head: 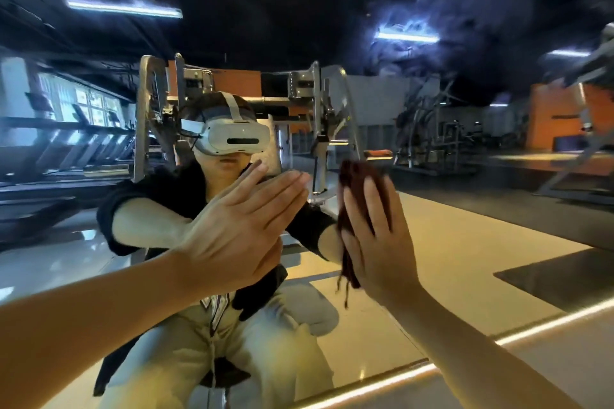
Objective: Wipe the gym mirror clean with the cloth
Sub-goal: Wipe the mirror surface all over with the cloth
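**Hands at the gym mirror**

Cloth (352, 206), dark red, is lying pressed flat against the mirror (465, 242) under the right hand (378, 242), fingers straight and spread. To its left, the left hand (239, 226) is resting open-palmed on the glass, holding nothing.

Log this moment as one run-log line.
left hand: flat, open on mirror | right hand: pressing dark red cloth to glass | stage: wiping
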